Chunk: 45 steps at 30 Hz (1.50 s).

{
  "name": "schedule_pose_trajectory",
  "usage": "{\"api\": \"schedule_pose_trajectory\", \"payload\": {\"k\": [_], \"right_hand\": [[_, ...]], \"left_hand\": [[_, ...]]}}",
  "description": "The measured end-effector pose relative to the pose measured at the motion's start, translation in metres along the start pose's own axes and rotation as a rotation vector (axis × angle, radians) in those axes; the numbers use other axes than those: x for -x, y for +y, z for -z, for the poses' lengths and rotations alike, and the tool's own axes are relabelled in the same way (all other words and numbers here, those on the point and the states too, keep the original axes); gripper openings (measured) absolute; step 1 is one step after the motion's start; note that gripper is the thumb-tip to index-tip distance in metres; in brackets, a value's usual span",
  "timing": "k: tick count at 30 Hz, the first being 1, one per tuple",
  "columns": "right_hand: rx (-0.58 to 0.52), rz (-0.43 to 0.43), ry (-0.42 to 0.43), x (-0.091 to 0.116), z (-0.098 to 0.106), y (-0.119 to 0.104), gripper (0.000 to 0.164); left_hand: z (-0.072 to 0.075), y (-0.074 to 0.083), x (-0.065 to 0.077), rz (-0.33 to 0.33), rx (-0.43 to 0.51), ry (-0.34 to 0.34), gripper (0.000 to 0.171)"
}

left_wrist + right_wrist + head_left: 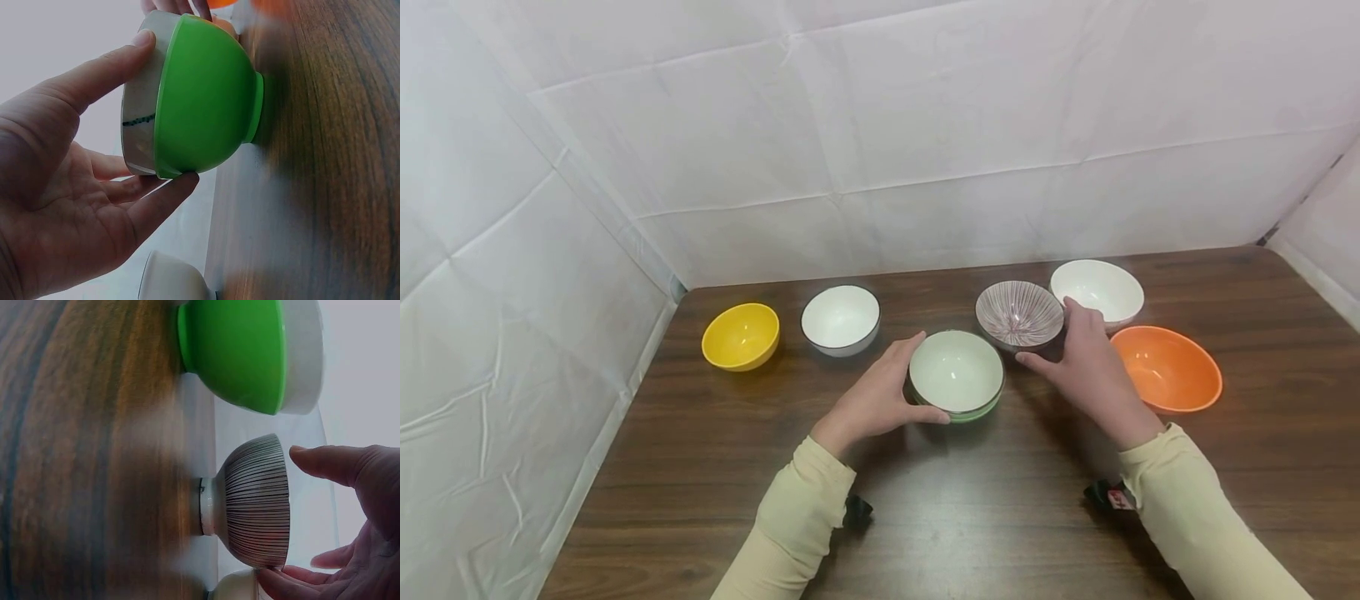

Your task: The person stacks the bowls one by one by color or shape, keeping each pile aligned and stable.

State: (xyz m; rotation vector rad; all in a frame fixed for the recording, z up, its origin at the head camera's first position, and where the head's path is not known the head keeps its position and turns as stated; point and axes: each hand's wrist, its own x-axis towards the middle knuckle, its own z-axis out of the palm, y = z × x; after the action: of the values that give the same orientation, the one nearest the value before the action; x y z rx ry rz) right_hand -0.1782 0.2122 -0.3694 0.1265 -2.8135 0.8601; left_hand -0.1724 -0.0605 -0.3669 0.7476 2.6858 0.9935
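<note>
A whitish bowl with a dark rim (956, 371) sits nested in a green bowl (206, 100) near the middle of the table. My left hand (883, 396) grips this stack from the left, thumb on the near side and fingers round the far side. To its right, a bowl with thin dark stripes (1018, 315) stands upright on the table. My right hand (1090, 367) spans that bowl's right side. In the right wrist view its fingers touch the bowl's side, while the thumb (325, 461) stands slightly off the rim.
A yellow bowl (741, 337) and a white bowl with a dark rim (841, 319) stand at the left on the brown table (700, 467). A white bowl (1097, 287) stands behind my right hand, an orange bowl (1167, 368) right of it. White sheeting (880, 125) closes off the back.
</note>
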Motion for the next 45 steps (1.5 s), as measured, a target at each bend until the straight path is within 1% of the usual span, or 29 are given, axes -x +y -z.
{"api": "schedule_pose_trajectory", "payload": {"k": [7,10,15,17,20,26,30,37,45], "right_hand": [[-0.059,-0.007,-0.001,-0.004,-0.004,0.003,0.104],[-0.078,-0.032,-0.023,-0.006,-0.007,0.004,0.107],[-0.051,-0.101,-0.072,-0.010,-0.010,0.007,0.111],[-0.046,-0.110,-0.081,-0.011,-0.013,0.009,0.113],[-0.051,-0.102,-0.083,-0.015,-0.018,0.012,0.114],[-0.073,-0.082,-0.055,-0.021,-0.024,0.014,0.116],[-0.088,-0.075,-0.054,-0.024,-0.025,0.014,0.118],[-0.087,-0.088,-0.063,-0.029,-0.024,0.013,0.124],[-0.127,-0.073,-0.049,-0.032,-0.024,0.016,0.120]], "left_hand": [[0.001,-0.001,0.002,0.007,0.003,0.006,0.107],[0.001,-0.001,0.001,0.004,0.004,0.004,0.106],[-0.001,-0.002,-0.001,0.000,0.005,-0.006,0.106],[-0.001,-0.001,-0.001,0.005,0.004,-0.008,0.106],[-0.002,-0.001,-0.001,0.010,0.003,-0.008,0.106],[-0.002,0.000,-0.001,0.009,0.005,-0.007,0.106],[-0.001,-0.001,0.000,0.014,0.007,-0.004,0.105],[-0.001,-0.001,0.000,0.016,0.007,-0.003,0.105],[0.000,0.000,0.000,0.011,0.005,-0.001,0.106]]}}
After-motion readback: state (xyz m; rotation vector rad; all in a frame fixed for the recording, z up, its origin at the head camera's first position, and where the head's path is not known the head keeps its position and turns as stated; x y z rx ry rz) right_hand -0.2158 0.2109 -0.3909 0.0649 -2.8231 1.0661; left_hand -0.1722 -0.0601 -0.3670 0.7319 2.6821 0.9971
